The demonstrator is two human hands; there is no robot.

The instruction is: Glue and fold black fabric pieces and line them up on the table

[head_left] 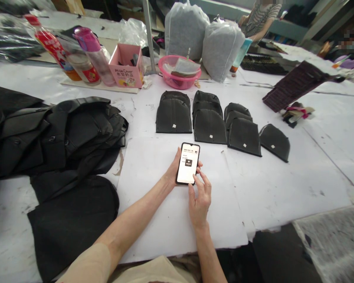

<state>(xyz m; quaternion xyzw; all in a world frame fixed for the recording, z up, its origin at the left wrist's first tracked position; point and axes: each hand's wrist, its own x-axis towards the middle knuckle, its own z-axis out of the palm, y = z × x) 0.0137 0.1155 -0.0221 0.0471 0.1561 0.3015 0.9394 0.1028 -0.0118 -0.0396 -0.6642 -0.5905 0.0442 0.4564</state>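
Observation:
A smartphone (187,173) with a lit white screen and a small dark pop-up is held upright over the table. My left hand (174,167) wraps around it from the left and behind, its fingertips showing at the right edge. Over the lower right of the screen is my right hand (200,194), fingers apart and holding nothing, a fingertip at or just above the glass. Beyond the phone lie several stacks of black curved fabric pieces (210,125), each front piece with a small white tag.
Black garments (76,122) are heaped at the left. Along the back stand a pink box (126,65), a pink basin (179,82), bottles (90,51) and stuffed bags (187,29). A dark red slanted stand (295,84) is at the right. Another person (261,19) is behind the table.

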